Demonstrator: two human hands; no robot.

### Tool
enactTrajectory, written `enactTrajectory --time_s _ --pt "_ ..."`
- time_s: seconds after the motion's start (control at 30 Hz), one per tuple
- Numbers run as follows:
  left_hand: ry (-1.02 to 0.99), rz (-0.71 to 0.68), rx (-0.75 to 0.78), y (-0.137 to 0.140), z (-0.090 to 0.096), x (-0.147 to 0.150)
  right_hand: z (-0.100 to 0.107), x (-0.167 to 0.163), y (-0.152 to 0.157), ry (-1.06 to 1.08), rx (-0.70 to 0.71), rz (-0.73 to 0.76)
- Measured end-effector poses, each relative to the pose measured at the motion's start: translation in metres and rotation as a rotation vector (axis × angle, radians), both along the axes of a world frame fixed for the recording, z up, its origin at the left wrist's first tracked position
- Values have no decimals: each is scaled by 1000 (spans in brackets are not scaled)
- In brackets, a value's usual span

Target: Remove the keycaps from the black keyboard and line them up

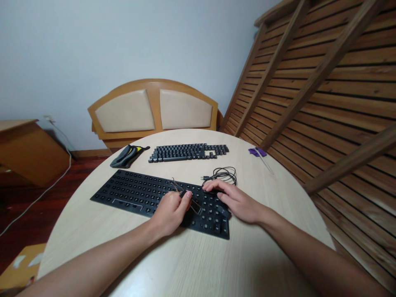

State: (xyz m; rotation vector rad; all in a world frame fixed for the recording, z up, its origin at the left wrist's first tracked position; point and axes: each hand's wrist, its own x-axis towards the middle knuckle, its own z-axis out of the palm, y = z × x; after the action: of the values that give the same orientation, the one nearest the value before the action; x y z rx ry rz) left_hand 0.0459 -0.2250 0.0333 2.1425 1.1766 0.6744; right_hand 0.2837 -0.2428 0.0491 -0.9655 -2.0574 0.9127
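A black keyboard (pixel 130 189) lies slantwise on the table, most of its switches bare; a few dark keycaps (pixel 223 212) sit at its right end. My left hand (pixel 170 211) is closed around a wire keycap puller (pixel 196 207), whose wire loop reaches over the right part of the keyboard. Thin wire ends also stick out behind the fist. Over the keyboard's upper right corner rests my right hand (pixel 239 202), fingers stretched out and thumb apart. Its fingertips are by the coiled black cable (pixel 227 175); what lies under the palm is hidden.
Removed keycaps (pixel 182 152) stand in keyboard layout behind the keyboard. A dark grey and yellow pouch (pixel 127 156) lies at the far left of the round table (pixel 278 231). A purple item (pixel 258 152) with a thin rod is at the far right. A slatted wooden frame (pixel 324 95) leans close on the right.
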Motion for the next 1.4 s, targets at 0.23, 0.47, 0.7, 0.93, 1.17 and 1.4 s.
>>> enactTrajectory --time_s 0.23,0.47,0.7,0.93,1.17,1.4 --pt "10 19 36 0 0 0 17 28 2 -322 -33 -142" --pt "-48 -29 67 0 1 0 21 22 -6 -383 -104 7" --pt "-76 -44 44 1 0 0 18 25 -5 -399 -131 87" --pt "-64 -54 50 2 -1 1 13 32 -1 -210 -129 -45" --pt "-59 -57 61 2 -2 -1 6 32 6 -52 -113 -181" --pt "-55 -63 67 2 -4 0 9 41 15 126 -120 -349"
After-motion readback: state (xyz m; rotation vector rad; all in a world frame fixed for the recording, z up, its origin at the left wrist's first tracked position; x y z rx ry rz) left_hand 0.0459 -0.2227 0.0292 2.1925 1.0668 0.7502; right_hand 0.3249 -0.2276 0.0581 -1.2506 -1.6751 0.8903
